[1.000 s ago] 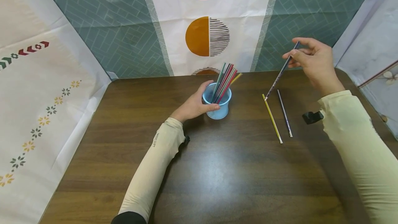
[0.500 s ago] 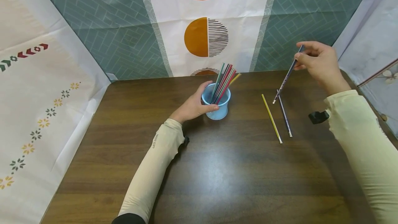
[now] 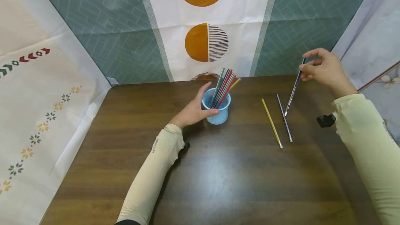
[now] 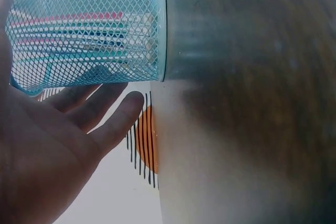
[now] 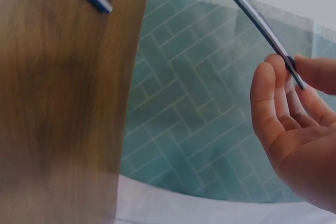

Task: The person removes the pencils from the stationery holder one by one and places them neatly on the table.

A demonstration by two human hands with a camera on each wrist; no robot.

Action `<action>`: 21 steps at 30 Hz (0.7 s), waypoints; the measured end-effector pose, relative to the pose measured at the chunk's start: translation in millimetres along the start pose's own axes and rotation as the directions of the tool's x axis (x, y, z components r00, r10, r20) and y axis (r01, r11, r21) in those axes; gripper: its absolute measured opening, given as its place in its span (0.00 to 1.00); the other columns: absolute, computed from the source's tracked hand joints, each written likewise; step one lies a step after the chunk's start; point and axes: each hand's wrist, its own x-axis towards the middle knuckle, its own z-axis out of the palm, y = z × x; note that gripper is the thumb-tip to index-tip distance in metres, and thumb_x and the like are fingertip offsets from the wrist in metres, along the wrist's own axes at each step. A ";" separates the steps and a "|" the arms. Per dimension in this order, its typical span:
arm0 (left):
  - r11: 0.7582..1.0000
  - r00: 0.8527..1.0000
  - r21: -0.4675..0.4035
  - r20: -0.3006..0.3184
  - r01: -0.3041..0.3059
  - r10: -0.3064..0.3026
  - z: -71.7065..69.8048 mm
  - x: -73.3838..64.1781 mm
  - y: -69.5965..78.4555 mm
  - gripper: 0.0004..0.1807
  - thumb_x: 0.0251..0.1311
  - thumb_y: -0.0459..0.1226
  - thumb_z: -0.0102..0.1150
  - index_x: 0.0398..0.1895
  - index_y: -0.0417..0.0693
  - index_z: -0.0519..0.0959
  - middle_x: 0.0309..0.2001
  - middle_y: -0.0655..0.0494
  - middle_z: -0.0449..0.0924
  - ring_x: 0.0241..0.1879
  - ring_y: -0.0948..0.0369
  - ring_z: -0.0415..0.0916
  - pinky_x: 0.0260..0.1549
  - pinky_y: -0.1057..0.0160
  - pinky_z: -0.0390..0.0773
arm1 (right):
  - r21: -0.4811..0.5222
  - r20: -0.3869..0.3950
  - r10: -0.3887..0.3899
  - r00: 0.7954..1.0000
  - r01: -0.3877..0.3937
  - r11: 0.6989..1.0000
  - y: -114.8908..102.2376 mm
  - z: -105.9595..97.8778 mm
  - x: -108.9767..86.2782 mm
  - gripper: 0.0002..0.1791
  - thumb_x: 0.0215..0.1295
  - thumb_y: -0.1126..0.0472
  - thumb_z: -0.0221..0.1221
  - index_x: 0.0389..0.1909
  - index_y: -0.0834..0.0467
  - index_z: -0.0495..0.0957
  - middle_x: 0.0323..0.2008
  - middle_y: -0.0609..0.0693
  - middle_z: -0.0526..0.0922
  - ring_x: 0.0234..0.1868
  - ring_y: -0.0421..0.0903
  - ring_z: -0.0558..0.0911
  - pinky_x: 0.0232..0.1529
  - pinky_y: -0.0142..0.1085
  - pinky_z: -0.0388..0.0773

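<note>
My right hand (image 3: 326, 70) pinches a dark blue patterned pencil (image 3: 294, 89) near its upper end, between thumb and fingers. The pencil slants down, its lower end beside a purple-blue pencil (image 3: 284, 119) lying on the table. A yellow pencil (image 3: 272, 122) lies left of that one. My left hand (image 3: 193, 111) is around the left side of a light blue mesh pencil cup (image 3: 219, 116), thumb across its front. In the left wrist view the fingers (image 4: 118, 124) look straight and spread beside the cup. Several coloured pencils (image 3: 224, 88) lean inside it.
A brown wooden table (image 3: 215, 183) lies under everything. Behind it hangs a green and white cloth (image 3: 125, 51) with orange circles. White patterned cloth (image 3: 40, 114) covers the left side, and another pale cloth (image 3: 375, 37) hangs at the right.
My right hand has moved the held pencil to the right and lower, past the yellow pencil to the purple-blue one. The left fingers have straightened and lifted slightly from the cup's rim.
</note>
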 end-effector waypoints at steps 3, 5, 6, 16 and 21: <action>1.000 1.000 -0.001 0.009 0.005 -0.005 -0.4 -0.5 -0.3 0.51 0.49 0.61 0.67 0.70 0.87 0.43 0.65 0.57 0.61 0.58 0.56 0.67 0.54 0.50 0.70 | -0.080 0.039 -0.002 0.999 0.005 0.997 7.8 -2.9 0.8 0.15 0.64 0.67 0.61 0.49 0.53 0.70 0.27 0.45 0.83 0.24 0.45 0.82 0.25 0.35 0.80; 1.000 1.000 -0.001 0.016 0.005 -0.005 -0.9 -0.8 -0.1 0.50 0.50 0.61 0.67 0.70 0.86 0.45 0.65 0.57 0.62 0.57 0.56 0.68 0.54 0.50 0.71 | -0.125 0.065 0.003 0.998 0.005 0.992 12.9 -4.6 1.7 0.15 0.65 0.67 0.60 0.50 0.54 0.70 0.27 0.44 0.83 0.24 0.45 0.82 0.25 0.36 0.80; 1.000 1.000 0.000 0.018 0.004 -0.004 -1.1 -0.9 0.0 0.49 0.50 0.61 0.67 0.70 0.85 0.45 0.65 0.57 0.62 0.56 0.56 0.68 0.54 0.50 0.71 | -0.149 0.075 0.001 0.997 0.010 0.989 15.4 -5.4 2.1 0.15 0.65 0.67 0.60 0.51 0.56 0.70 0.27 0.44 0.83 0.24 0.46 0.82 0.25 0.36 0.81; 1.000 1.000 -0.022 0.017 -0.018 0.019 3.3 -2.9 -2.5 0.49 0.51 0.59 0.67 0.72 0.81 0.46 0.63 0.57 0.65 0.55 0.56 0.70 0.53 0.52 0.72 | -0.317 0.168 0.083 0.982 -0.026 0.948 46.1 -4.3 5.2 0.22 0.69 0.66 0.54 0.61 0.67 0.64 0.34 0.59 0.80 0.30 0.54 0.82 0.31 0.45 0.81; 0.999 0.999 -0.029 0.010 -0.034 0.034 0.7 -3.5 -2.4 0.49 0.51 0.58 0.68 0.72 0.78 0.47 0.63 0.57 0.65 0.55 0.55 0.70 0.53 0.50 0.72 | -0.377 0.229 0.128 0.965 -0.033 0.925 61.3 1.6 10.7 0.22 0.68 0.67 0.55 0.60 0.71 0.65 0.33 0.59 0.79 0.28 0.51 0.80 0.31 0.45 0.82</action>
